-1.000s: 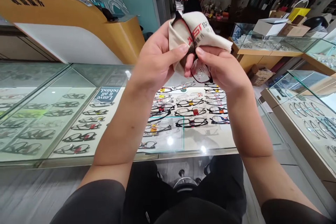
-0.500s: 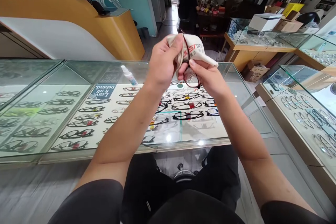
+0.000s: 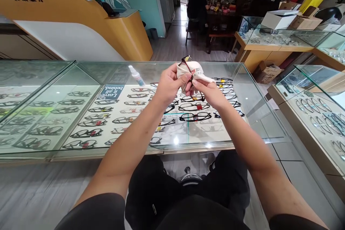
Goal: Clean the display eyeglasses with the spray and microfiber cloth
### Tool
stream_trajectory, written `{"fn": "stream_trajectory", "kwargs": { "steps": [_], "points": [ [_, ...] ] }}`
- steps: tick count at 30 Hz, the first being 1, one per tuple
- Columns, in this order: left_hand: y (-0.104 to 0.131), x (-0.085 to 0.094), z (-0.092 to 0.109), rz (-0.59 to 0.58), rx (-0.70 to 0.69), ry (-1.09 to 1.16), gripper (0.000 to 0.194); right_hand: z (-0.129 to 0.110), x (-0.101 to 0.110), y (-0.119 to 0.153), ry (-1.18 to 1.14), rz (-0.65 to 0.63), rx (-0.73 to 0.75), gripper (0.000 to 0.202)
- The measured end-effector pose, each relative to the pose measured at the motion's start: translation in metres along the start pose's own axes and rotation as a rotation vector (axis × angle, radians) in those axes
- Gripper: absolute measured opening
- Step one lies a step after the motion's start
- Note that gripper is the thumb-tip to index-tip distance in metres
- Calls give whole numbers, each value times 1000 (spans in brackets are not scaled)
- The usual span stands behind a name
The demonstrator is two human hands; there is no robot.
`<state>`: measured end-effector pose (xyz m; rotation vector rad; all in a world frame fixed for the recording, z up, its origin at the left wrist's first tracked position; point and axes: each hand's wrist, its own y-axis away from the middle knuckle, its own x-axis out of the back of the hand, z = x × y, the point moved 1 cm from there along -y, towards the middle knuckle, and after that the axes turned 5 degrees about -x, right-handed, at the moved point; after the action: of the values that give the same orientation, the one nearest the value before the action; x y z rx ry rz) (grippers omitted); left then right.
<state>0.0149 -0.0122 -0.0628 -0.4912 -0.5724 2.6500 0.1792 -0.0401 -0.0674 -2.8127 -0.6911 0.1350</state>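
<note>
Above the glass display case, my left hand [image 3: 171, 82] pinches a cream cloth [image 3: 198, 70] with red and dark print, folded around part of a pair of glasses. My right hand [image 3: 208, 91] is closed on the glasses' dark red frame and the cloth's lower edge, touching my left fingers. One end of the glasses [image 3: 185, 58] sticks up above the cloth; the rest is hidden by cloth and fingers. A white spray bottle [image 3: 136, 76] stands on the glass to the left of my hands.
Rows of glasses [image 3: 194, 106] lie inside the glass case [image 3: 210, 146] below my hands. More display cases stand at the right, with boxes [image 3: 279, 19] on one. A wooden counter [image 3: 132, 32] is at the back left. A person [image 3: 198, 1] sits at a far table.
Both hands have lowered with the cloth and glasses. The lens that hung below my right fingers no longer shows clearly, and one end of the glasses now shows above the cloth. The view has shifted slightly.
</note>
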Motion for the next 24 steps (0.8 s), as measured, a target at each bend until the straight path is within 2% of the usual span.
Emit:
{"fn": "stream_trajectory", "kwargs": {
  "steps": [2, 4, 8, 10, 15, 20, 24],
  "points": [
    [1, -1, 0, 72, -20, -9, 52, -1, -4, 2, 21, -33, -30, 51],
    [1, -1, 4, 87, -5, -5, 56, 0, -5, 3, 33, -53, -36, 50],
    [1, 1, 14, -91, 106, 57, 52, 3, 3, 1, 16, -2, 2, 46],
    [2, 1, 16, -126, 137, 89, 54, 5, 6, 0, 17, -6, 9, 46],
    [5, -2, 7, -59, 127, 112, 50, 7, 3, -1, 3, -34, 22, 44],
    [4, -2, 2, 38, 102, 108, 57, 6, -3, 3, 64, -48, -13, 42],
    [4, -1, 5, 30, 169, 91, 59, 7, -2, 3, 31, -21, -3, 38]
  ]
}}
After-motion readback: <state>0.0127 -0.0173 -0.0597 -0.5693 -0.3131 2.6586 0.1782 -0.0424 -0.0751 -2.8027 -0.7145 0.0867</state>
